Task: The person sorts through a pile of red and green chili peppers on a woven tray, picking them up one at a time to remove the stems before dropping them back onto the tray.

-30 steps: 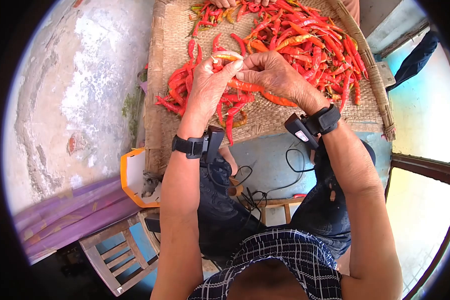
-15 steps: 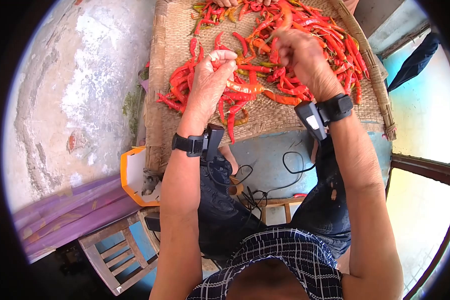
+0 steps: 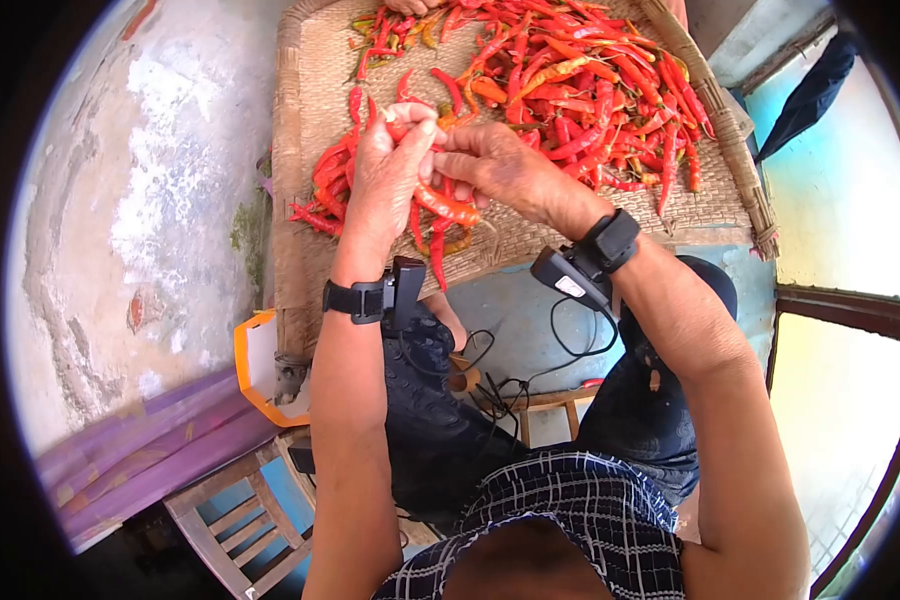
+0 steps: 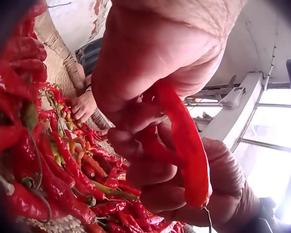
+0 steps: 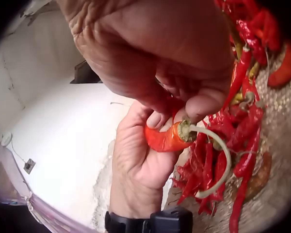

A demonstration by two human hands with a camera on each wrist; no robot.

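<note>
In the head view the left hand (image 3: 390,180) grips red chilies above the woven tray (image 3: 305,130). An orange-red chili (image 3: 446,205) slants down out of its palm side. The right hand (image 3: 515,175) meets it from the right, thumb and fingers bent in at the left fingertips. From the left wrist, a curved red chili (image 4: 186,141) hangs under the left hand (image 4: 160,48). In the right wrist view, a chili (image 5: 165,139) with a long pale curled stem lies across the left palm, under the right hand's (image 5: 155,53) fingers; what those fingers pinch is partly hidden.
A large heap of red chilies (image 3: 610,90) covers the tray's right side, with a smaller pile (image 3: 332,185) at left. Another person's hand (image 3: 410,5) is at the far edge. A wooden chair (image 3: 235,520) and black cables (image 3: 515,390) are below.
The right hand went out to the heap, lifted a chili, and came back to the left hand. The view has shifted slightly, and the left hand still holds chilies.
</note>
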